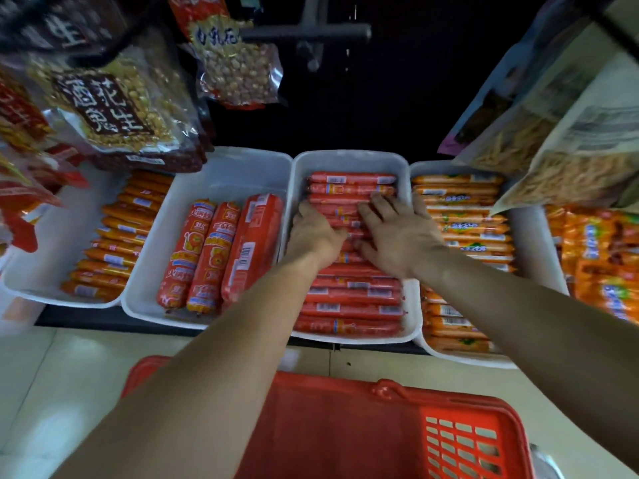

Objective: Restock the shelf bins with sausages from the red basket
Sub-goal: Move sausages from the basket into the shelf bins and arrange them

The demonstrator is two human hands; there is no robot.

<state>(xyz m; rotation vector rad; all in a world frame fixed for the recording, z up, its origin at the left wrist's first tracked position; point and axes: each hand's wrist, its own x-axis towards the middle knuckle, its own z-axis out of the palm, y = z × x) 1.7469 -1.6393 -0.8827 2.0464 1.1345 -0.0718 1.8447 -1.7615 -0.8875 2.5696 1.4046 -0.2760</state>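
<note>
White smooth plastic shelf bins (345, 160), semi-matt, w/ slight sheen at rims. Thin red sausages (352, 299) in glossy plastic film w/ paper-look barcode labels. Fat red sausages (207, 254) at shelf's front edge: same shiny wrap. Red moulded plastic basket (397, 426), matt, grid-slotted wall. Clear glossy plastic peanut bags (114, 105) hang above. Floor tiles (41, 392) pale, smooth, low gloss.
</note>
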